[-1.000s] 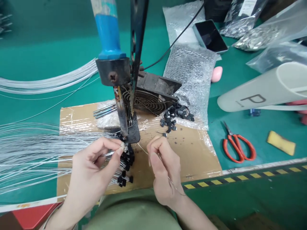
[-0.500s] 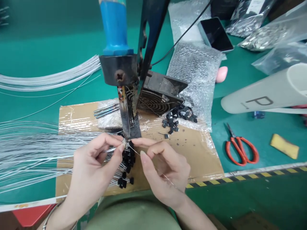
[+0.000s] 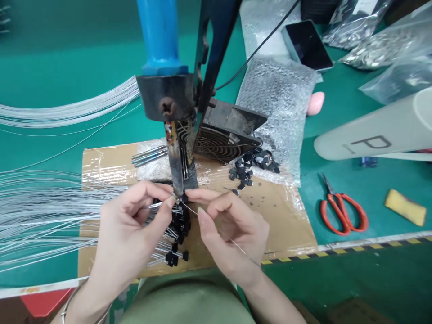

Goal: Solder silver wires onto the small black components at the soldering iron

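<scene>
My left hand (image 3: 130,225) is closed in a pinch on a grey wire (image 3: 155,205) with a small metallic part at its end, largely hidden by the fingertips. Right above that part is the tip of a blue-handled soldering iron (image 3: 176,168), mounted pointing down; whether it touches cannot be made out. Between thumb and fingers of my right hand (image 3: 232,234) runs a thin strand of solder wire (image 3: 189,209), its front end reaching the iron tip. Below the fingertips lie wires ending in black connectors (image 3: 180,225).
A fan (image 3: 226,135) stands behind the iron. Loose black connectors (image 3: 245,173) lie on the cardboard (image 3: 280,216) and bubble wrap (image 3: 276,90). Rightward are red-handled scissors (image 3: 342,211), a yellow sponge (image 3: 405,207), a white tube (image 3: 367,130) and a phone (image 3: 308,45). Wire bundles (image 3: 50,202) spread left.
Both hands stay nearly in place; the left fingertips sit slightly higher and closer to the iron tip. The whole view has shifted a little.
</scene>
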### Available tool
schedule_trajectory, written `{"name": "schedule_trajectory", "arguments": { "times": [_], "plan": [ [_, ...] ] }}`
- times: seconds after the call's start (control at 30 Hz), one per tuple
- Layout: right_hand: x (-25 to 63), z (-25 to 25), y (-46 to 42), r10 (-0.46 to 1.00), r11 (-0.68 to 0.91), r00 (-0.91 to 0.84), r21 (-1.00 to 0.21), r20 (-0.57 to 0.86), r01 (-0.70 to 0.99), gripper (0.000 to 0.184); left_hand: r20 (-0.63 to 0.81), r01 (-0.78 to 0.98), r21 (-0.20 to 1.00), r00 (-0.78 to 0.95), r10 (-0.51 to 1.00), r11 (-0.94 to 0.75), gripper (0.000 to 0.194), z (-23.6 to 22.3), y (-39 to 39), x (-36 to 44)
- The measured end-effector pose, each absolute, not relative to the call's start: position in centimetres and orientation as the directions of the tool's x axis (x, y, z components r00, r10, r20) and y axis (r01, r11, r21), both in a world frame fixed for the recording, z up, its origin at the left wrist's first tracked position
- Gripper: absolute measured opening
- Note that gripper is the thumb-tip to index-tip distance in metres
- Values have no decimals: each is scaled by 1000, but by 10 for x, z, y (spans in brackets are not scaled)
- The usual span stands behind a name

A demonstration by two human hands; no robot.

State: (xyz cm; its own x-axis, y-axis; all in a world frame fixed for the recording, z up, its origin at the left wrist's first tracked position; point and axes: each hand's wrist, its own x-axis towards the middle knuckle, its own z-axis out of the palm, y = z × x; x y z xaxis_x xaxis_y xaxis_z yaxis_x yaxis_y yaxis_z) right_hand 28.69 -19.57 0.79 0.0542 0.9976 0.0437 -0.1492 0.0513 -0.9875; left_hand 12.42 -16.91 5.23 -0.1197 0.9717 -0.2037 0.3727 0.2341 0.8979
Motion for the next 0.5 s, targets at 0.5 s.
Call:
{"name": "schedule_trajectory", "arguments": {
  "times": [0.5],
  "plan": [
    [285, 9, -194, 996, 74, 61, -980, 64, -186, 22, -166, 382, 904, -101, 981, 193, 9, 51, -170, 122]
  ]
}}
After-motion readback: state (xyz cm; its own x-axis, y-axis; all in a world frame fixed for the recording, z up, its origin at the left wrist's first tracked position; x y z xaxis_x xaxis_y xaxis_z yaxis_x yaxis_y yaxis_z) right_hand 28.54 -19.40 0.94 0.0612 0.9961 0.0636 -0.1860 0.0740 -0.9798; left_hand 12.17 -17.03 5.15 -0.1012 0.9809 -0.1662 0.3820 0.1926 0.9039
